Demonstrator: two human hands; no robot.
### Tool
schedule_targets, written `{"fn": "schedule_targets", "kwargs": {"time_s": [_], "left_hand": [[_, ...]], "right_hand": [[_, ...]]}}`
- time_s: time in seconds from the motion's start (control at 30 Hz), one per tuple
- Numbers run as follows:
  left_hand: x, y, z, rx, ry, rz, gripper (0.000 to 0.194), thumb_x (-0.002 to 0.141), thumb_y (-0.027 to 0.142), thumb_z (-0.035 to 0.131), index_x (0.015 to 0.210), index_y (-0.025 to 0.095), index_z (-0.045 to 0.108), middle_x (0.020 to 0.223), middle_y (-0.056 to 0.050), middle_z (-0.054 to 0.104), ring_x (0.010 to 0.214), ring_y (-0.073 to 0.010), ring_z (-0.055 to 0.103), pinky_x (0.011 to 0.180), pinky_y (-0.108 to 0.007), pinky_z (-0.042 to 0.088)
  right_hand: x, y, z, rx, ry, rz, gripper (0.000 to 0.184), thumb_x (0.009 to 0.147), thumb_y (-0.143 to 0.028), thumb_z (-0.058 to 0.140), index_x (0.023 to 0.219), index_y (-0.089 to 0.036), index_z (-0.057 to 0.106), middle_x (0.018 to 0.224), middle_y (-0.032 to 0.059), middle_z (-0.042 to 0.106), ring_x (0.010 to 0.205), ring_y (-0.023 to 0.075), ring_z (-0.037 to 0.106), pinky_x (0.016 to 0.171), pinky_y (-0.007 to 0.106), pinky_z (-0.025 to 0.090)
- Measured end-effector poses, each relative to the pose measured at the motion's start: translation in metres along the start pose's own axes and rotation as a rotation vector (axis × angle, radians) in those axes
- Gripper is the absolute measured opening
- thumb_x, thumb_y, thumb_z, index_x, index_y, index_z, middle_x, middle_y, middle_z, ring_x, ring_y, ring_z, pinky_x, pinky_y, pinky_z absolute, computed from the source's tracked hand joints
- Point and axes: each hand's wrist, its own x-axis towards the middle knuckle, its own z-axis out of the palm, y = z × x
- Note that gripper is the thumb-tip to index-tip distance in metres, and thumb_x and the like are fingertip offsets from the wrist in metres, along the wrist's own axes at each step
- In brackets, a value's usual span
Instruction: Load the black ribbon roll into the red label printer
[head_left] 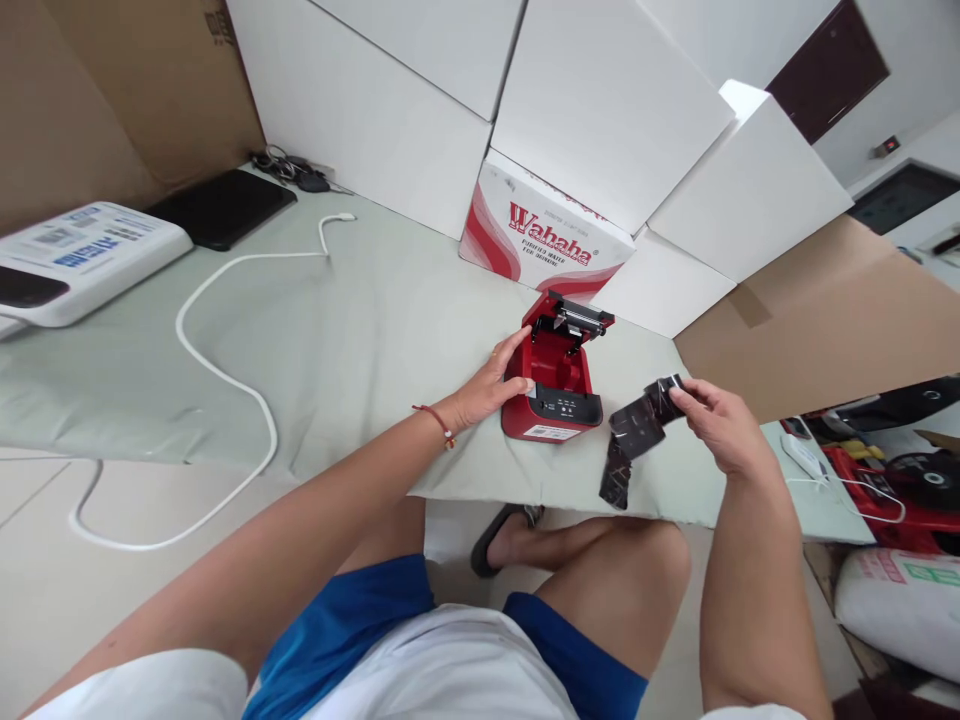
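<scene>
A small red label printer [551, 415] sits on the covered table with its lid raised, showing a red inner bay. My left hand [491, 388] grips the printer's left side, thumb on the front top edge and fingers toward the hinge side. To the right of the printer, my right hand [712, 415] pinches a black label roll [640, 425] between thumb and fingers. Its loose strip hangs down and left, apart from the printer and over the tabletop. Fine print on the strip is too small to read.
Behind the printer stands a Wahaha water carton [540, 235] among stacked white boxes [600, 100]. A white cable [262, 400] snakes over the table's left part and its front edge. At far left lie a black tablet-like slab [225, 205] and a white device [90, 260].
</scene>
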Motion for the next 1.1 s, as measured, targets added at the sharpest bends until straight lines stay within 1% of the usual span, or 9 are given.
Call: {"fn": "schedule_targets", "kwargs": {"time_s": [0.1,0.23,0.33,0.4,0.53,0.73,0.83,1.0,1.1], "left_hand": [[0.001,0.000,0.000,-0.009,0.004,-0.007,0.097,0.088,0.046,0.070,0.175,0.032,0.031,0.183,-0.008,0.033,0.170,-0.0407,0.029,0.141,-0.065,0.022],[0.001,-0.002,0.000,0.003,0.026,0.021,0.091,0.088,0.046,0.070,0.172,0.034,0.037,0.180,-0.007,0.038,0.167,-0.0415,0.033,0.140,-0.068,0.023],[0.000,-0.005,-0.002,0.010,0.022,0.041,0.089,0.089,0.047,0.070,0.172,0.036,0.038,0.179,-0.006,0.041,0.166,-0.0415,0.035,0.139,-0.069,0.025],[0.000,-0.007,-0.003,0.002,0.015,0.036,0.090,0.090,0.048,0.071,0.173,0.036,0.037,0.180,-0.006,0.041,0.167,-0.0416,0.035,0.139,-0.068,0.027],[-0.002,-0.011,-0.005,-0.071,0.002,0.010,0.094,0.090,0.050,0.073,0.174,0.037,0.031,0.183,-0.005,0.037,0.167,-0.0405,0.036,0.139,-0.063,0.030],[-0.001,-0.012,-0.006,-0.069,-0.002,0.034,0.097,0.089,0.060,0.075,0.172,0.036,0.030,0.184,-0.006,0.035,0.172,-0.0393,0.027,0.140,-0.060,0.030],[-0.001,-0.010,-0.005,-0.095,0.012,0.012,0.096,0.088,0.057,0.077,0.170,0.035,0.032,0.183,-0.007,0.036,0.172,-0.0385,0.028,0.141,-0.060,0.029],[-0.002,-0.005,-0.005,-0.104,-0.009,-0.006,0.095,0.088,0.055,0.075,0.170,0.036,0.031,0.183,-0.006,0.036,0.172,-0.0378,0.027,0.141,-0.060,0.028],[-0.003,-0.004,-0.005,-0.093,-0.017,-0.006,0.096,0.088,0.055,0.075,0.171,0.036,0.029,0.184,-0.005,0.033,0.173,-0.0381,0.025,0.142,-0.060,0.027]], "right_hand": [[-0.001,0.050,-0.001,-0.093,0.061,0.098,0.049,0.080,-0.061,0.069,0.097,-0.018,0.082,0.078,0.0070,0.076,0.072,0.0222,0.064,0.068,0.035,0.048],[0.001,0.093,0.013,-0.217,0.122,0.190,0.028,0.078,-0.047,0.070,0.078,-0.021,0.078,0.079,0.0126,0.079,0.078,0.0285,0.069,0.075,0.040,0.051],[0.008,0.112,0.024,-0.281,0.169,0.208,0.026,0.079,-0.043,0.069,0.084,-0.021,0.081,0.084,0.0155,0.080,0.084,0.0318,0.070,0.080,0.043,0.053],[0.012,0.119,0.031,-0.293,0.211,0.177,0.036,0.082,-0.041,0.066,0.101,-0.017,0.084,0.105,0.0206,0.081,0.093,0.0335,0.072,0.090,0.047,0.055],[0.008,0.119,0.047,-0.229,0.248,0.029,0.054,0.097,-0.046,0.051,0.129,-0.012,0.079,0.137,0.0242,0.073,0.097,0.0290,0.071,0.103,0.049,0.054],[-0.003,0.103,0.068,-0.101,0.004,-0.187,0.040,0.099,-0.044,0.057,0.118,-0.020,0.083,0.126,0.0116,0.081,0.094,0.0227,0.073,0.098,0.042,0.058],[-0.003,0.099,0.069,-0.109,-0.069,-0.199,0.034,0.098,-0.035,0.057,0.112,-0.020,0.085,0.120,0.0114,0.084,0.108,0.0254,0.075,0.106,0.043,0.056],[-0.003,0.091,0.068,-0.141,-0.157,-0.175,0.040,0.097,-0.044,0.063,0.124,-0.021,0.083,0.120,0.0111,0.084,0.091,0.0252,0.073,0.095,0.044,0.059],[-0.004,0.082,0.070,-0.154,-0.198,-0.187,0.039,0.091,-0.038,0.071,0.124,-0.022,0.083,0.120,0.0114,0.083,0.103,0.0285,0.073,0.102,0.047,0.057]]}}
